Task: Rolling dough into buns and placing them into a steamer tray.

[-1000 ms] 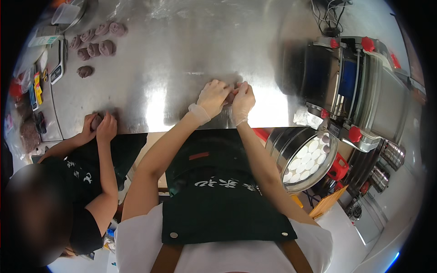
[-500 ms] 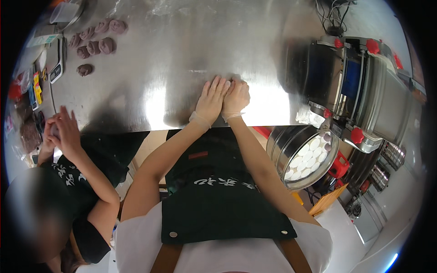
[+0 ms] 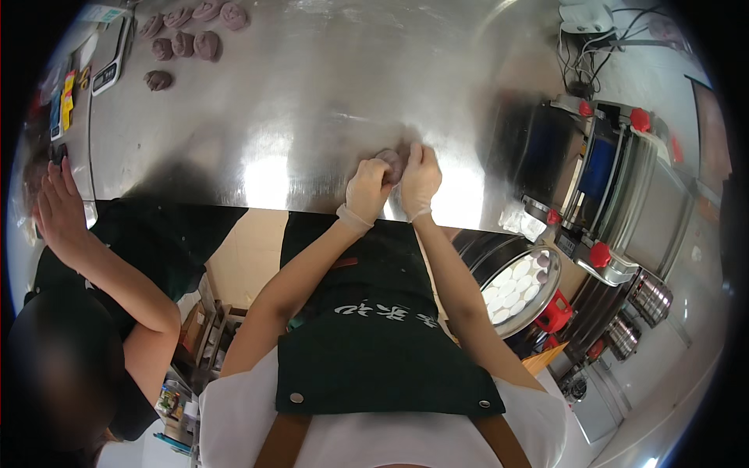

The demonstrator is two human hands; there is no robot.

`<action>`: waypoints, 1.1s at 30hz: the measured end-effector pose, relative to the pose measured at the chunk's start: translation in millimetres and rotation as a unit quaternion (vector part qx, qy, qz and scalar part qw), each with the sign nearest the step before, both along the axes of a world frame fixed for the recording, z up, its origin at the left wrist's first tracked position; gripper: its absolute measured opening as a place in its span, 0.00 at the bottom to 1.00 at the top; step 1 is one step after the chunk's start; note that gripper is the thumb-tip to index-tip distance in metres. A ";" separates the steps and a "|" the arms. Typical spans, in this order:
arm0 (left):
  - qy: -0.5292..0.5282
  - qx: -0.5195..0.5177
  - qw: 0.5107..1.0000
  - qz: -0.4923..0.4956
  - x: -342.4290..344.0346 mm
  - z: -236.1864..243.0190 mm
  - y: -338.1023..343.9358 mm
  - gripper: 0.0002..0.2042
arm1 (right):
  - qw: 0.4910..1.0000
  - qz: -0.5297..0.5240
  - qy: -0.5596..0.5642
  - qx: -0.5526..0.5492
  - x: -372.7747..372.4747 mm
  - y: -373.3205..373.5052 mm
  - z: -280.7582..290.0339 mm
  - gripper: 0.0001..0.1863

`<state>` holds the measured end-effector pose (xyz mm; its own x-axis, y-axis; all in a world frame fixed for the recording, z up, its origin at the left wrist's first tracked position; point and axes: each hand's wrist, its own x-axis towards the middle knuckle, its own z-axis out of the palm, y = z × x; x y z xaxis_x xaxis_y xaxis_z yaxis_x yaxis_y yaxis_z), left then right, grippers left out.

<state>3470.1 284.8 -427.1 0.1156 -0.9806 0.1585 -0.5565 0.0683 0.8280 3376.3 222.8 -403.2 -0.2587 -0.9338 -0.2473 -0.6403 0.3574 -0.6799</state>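
Now parted over the shiny steel table (image 3: 312, 93), left hand (image 3: 367, 189) grips purple dough (image 3: 392, 162), grip of right hand (image 3: 422, 186) unclear.

White characters (image 3: 386, 313) run in a row across the dark green apron (image 3: 374, 370), at the table's (image 3: 312, 86) near side. Scale (image 3: 108, 76), table's left end: panel marks too small to read. Pale package (image 3: 100, 14), table's far left corner: label print too small to read as well.
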 end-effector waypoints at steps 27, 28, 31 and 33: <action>0.056 0.092 0.994 -0.004 31.4 4.9 -26.6 0.19 | 0.899 0.315 0.186 -0.242 17.1 -56.9 -21.1 0.23; 0.059 0.078 0.995 -0.019 32.5 3.5 -28.4 0.19 | 0.909 0.285 0.185 -0.243 14.8 -50.3 -19.6 0.23; 0.051 0.063 0.995 -0.057 30.0 -0.1 -32.9 0.15 | 0.930 0.232 0.160 -0.236 8.6 -44.5 -20.5 0.22; 0.040 0.069 0.995 -0.054 25.0 -0.8 -33.6 0.18 | 0.941 0.210 0.130 -0.234 5.2 -51.3 -24.1 0.22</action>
<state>3495.1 251.2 -427.9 0.0155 -0.9997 0.0167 -0.4845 0.0071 0.8748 3381.5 171.5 -427.3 0.1613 -0.9582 0.2363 -0.8243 -0.2624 -0.5016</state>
